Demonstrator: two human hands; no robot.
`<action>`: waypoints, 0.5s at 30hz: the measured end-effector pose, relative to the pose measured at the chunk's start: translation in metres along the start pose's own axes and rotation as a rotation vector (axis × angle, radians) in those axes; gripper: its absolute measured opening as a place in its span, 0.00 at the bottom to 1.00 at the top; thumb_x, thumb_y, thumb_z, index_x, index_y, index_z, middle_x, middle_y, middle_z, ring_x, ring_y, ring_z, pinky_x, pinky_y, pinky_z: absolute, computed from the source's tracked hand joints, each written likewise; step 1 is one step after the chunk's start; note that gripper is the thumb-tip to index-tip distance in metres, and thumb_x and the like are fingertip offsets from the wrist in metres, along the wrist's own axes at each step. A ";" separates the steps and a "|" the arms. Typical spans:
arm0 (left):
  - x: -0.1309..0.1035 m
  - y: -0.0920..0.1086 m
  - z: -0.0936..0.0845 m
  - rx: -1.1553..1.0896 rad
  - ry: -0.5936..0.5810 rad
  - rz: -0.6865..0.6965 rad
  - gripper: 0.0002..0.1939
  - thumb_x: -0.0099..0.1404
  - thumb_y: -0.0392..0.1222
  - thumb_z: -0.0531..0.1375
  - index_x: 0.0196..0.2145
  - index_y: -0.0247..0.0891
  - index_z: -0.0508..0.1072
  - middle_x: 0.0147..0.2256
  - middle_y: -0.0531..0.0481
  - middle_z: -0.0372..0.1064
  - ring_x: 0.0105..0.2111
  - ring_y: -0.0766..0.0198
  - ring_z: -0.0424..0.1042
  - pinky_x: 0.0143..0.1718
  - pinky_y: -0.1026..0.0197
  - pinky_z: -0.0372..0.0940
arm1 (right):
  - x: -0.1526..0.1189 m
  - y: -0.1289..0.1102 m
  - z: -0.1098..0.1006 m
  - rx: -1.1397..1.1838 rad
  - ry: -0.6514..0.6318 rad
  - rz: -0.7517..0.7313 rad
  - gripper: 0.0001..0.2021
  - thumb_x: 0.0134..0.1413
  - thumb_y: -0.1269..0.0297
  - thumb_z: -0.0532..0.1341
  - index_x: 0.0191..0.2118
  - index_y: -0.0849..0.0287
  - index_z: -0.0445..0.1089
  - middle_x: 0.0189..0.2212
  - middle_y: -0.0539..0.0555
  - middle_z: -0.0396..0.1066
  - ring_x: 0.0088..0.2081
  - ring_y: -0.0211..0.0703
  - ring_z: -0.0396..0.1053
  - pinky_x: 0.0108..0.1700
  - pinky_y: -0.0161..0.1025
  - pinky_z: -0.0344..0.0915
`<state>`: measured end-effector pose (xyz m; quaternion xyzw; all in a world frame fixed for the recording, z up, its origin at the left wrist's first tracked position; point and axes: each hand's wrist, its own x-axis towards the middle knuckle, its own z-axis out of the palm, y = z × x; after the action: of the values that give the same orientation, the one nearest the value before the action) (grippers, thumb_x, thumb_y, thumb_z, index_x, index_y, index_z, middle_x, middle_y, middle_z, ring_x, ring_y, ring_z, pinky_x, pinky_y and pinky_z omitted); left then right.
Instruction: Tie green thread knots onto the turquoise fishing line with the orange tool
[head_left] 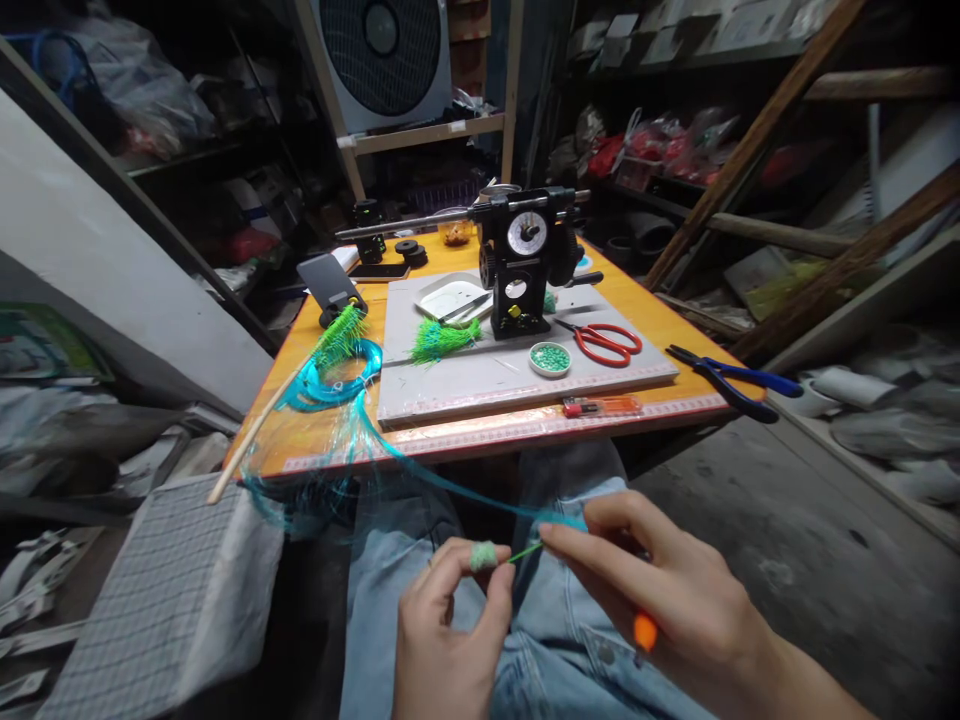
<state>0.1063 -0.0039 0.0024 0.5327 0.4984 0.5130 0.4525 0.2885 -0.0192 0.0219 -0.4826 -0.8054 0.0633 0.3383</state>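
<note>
Above the jeans-clad lap, my left hand (450, 620) pinches one end of a thin green strand (526, 552) between thumb and index finger. A pale green wrap (482, 556) covers that index fingertip. My right hand (667, 590) is closed at the strand's other end, fingertips together. A long tail of blue fibres (457, 488) runs from the table to these fingertips; whether they grip it too, I cannot tell. An orange-ended tool (644, 632) pokes out under the right palm, its rest hidden. The blue fibre coil (330, 375) lies at the table's left edge.
On a grey board (450, 390) stand a black hand-crank machine (517, 265), red-handled scissors (607, 343), a dish of green beads (550, 359) and green bristly pieces (446, 340). Blue-handled pliers (735, 380) overhang the right edge. A wooden stick (262, 428) juts past the left edge.
</note>
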 end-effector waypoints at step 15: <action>0.004 -0.009 -0.001 0.227 0.032 0.647 0.16 0.56 0.23 0.63 0.37 0.43 0.76 0.28 0.52 0.73 0.28 0.62 0.71 0.31 0.60 0.69 | 0.022 -0.021 0.000 0.611 -0.290 0.346 0.07 0.66 0.68 0.53 0.39 0.55 0.68 0.36 0.51 0.69 0.38 0.39 0.68 0.42 0.36 0.64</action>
<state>0.1046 0.0006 -0.0063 0.7021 0.3644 0.5794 0.1962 0.2664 -0.0117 0.0411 -0.4742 -0.6956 0.4243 0.3334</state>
